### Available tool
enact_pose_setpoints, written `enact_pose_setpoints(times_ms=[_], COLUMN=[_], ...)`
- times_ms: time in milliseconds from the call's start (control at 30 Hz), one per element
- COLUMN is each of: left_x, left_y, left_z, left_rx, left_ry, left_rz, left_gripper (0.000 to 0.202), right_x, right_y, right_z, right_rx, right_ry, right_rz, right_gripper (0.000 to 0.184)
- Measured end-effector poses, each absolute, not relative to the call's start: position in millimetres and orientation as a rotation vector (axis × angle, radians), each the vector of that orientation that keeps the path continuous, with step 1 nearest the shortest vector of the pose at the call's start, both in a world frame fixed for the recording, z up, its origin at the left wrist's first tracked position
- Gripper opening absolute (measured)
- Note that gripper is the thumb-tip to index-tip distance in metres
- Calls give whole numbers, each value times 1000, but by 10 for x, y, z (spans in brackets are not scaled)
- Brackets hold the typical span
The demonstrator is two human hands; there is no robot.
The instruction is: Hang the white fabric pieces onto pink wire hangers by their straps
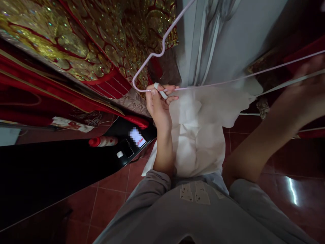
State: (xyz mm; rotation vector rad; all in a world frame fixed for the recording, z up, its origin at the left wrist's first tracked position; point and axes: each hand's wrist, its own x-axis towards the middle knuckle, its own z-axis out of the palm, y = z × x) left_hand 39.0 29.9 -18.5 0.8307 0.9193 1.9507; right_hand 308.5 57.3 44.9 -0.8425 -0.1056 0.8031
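My left hand (159, 103) is closed in a pinch on the bottom wire of a thin white clothes hanger (152, 56), with a white clip or ring on one finger. A white garment (200, 135) hangs from the hanger in front of my chest. My right hand (311, 84) is raised at the far right, blurred by motion, close to the hanger's other wire; its fingers do not show clearly. Both arms come out of grey sleeves.
Red cloth with gold sequin embroidery (76, 44) hangs at the upper left. A black glossy table (50, 169) at the left bears a red and white bottle (103, 141) and a small white object (120, 154). Pale grey curtain (228, 37) hangs behind. The floor is red tile (291, 189).
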Motion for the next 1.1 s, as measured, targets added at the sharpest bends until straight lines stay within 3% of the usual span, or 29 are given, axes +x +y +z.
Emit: enact_pose_setpoints(times_ms=[33,100,233,400,500,667,767,900,1000,1100], left_x=[394,413,428,366,292,56,-143,-383,-421,-323], left_y=[303,302,279,266,253,224,251,329,365,364], left_z=[-195,-214,-222,-183,-167,-195,-276,-386,-347,-182], left_rx=[837,844,882,877,857,886,1018,1332,1423,1398], left_ry=[921,957,1040,1035,1064,1132,1162,1211,1151,1107], left_rz=[1943,1939,1916,1884,1903,2134,2209,2246,2313,2205], left_gripper=[35,35,37,34,25,26,16,26,19,34], right_x=[3000,2796,2401,2231,2265,2323,2305,2279,2282,2290], right_y=[556,481,239,183,224,230,259,299,302,295], right_z=[385,280,203,165,123,114,91,34,17,24], right_rx=[-876,-986,-861,-763,-788,-836,-780,-791,-804,-794], right_ry=[-115,-191,-582,-748,-741,-806,-777,-791,-803,-796], right_rz=[638,655,1066,1079,1030,1056,1046,1050,1057,1050], right_gripper=[54,45,19,11,14,10,19,23,23,26])
